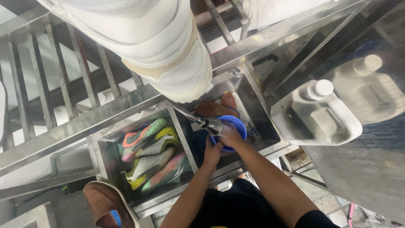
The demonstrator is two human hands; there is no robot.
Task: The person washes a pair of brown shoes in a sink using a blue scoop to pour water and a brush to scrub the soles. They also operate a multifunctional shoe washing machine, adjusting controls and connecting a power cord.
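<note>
Steel sinks [257,114] gleamed below; the left hand [211,153] gripped a blue bowl [234,126] over the right basin, the right hand [230,136] closed around a spraying faucet head [211,125], colourful sneakers [152,155] alongside

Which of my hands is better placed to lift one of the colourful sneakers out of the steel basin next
Probably the left. Your left hand sits at the rim of the small blue plastic bowl, on the side nearer the colourful sneakers in the steel basin. Your right hand is inside the bowl under the metal spray head, farther away.
</note>
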